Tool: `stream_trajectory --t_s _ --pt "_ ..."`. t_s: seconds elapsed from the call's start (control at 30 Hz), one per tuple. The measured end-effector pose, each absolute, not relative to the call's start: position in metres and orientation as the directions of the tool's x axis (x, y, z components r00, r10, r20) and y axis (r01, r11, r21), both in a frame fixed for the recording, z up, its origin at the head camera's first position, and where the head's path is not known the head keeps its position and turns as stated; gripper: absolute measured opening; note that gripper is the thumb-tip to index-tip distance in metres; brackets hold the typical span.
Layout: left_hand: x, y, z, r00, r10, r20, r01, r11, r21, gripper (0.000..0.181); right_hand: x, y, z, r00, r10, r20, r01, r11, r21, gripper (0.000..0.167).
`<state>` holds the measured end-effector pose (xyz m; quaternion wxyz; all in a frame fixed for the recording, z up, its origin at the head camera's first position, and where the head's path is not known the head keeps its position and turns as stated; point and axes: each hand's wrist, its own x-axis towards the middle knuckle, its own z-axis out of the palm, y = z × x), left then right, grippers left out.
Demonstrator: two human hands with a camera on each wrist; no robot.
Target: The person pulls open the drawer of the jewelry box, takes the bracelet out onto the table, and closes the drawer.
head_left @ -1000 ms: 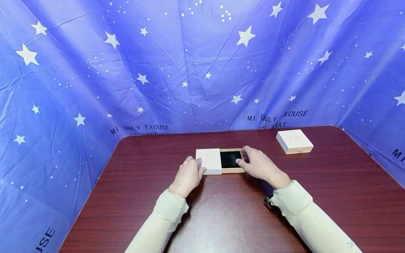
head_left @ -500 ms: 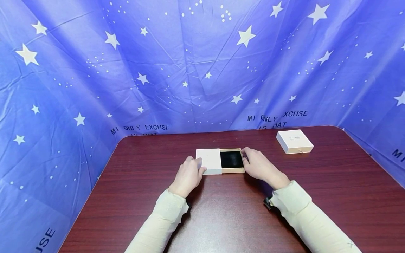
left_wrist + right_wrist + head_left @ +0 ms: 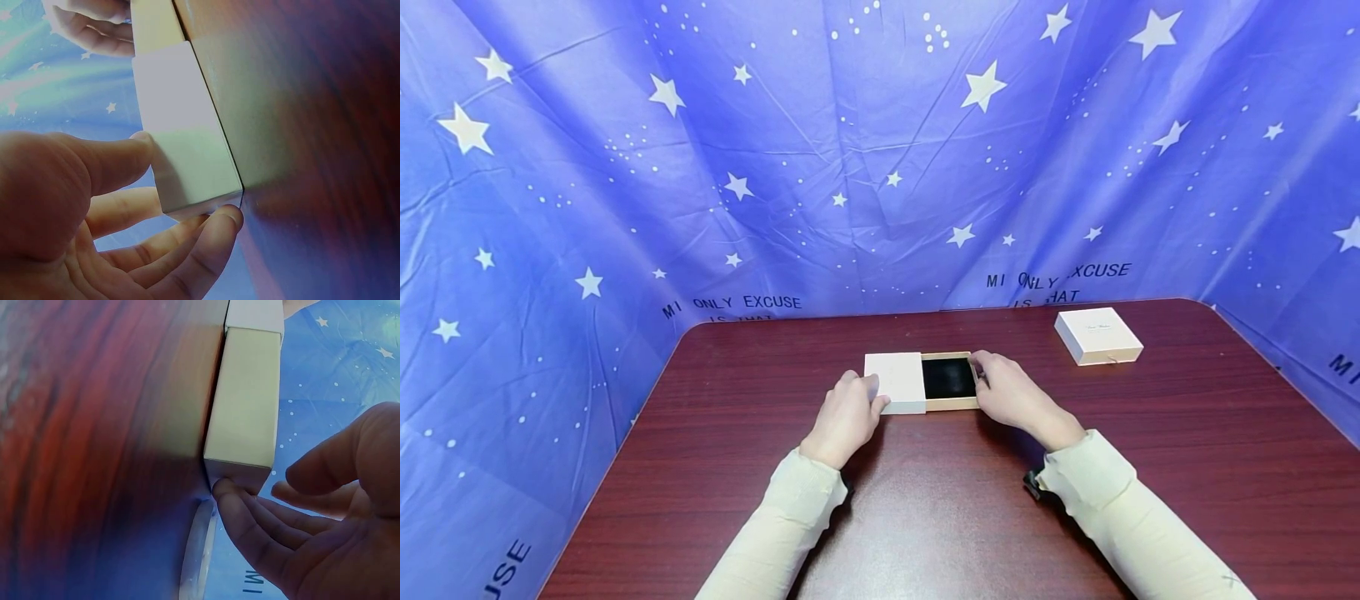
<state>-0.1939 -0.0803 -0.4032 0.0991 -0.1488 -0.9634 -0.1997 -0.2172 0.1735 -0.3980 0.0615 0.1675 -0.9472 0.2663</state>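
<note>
A white slide-out gift box stands partly open in the middle of the table. Its white sleeve (image 3: 898, 383) lies on the left, and the cream drawer (image 3: 245, 394) sticks out to the right with a black lining (image 3: 947, 378) showing. My left hand (image 3: 844, 419) holds the sleeve's left end, thumb at the upper edge and fingers against the end face (image 3: 203, 207). At the drawer's outer end, my right hand (image 3: 1017, 393) touches the end face (image 3: 240, 475) with its fingertips. In the right wrist view that thumb (image 3: 322, 465) stays apart from the drawer.
A second white box (image 3: 1099, 335), closed, with a small pull tab, sits at the back right of the dark red wood table (image 3: 925, 517). Behind the table hangs a blue curtain (image 3: 850, 167) with white stars.
My right thumb has come out from over the drawer's black lining. The right hand has then shifted very slightly left, along with the drawer's end. My left hand and the sleeve stay put.
</note>
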Motion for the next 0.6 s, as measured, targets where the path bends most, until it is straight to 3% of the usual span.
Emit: stream_trajectory --t_s 0.6 --pt "-0.1934 -0.0805 -0.4034 -0.936 0.246 0.251 0.325 0.877 0.353 0.016 -0.2174 0.1719 -0.3978 -0.935 -0.297 0.196 -0.356 0.796 -0.490 0.038"
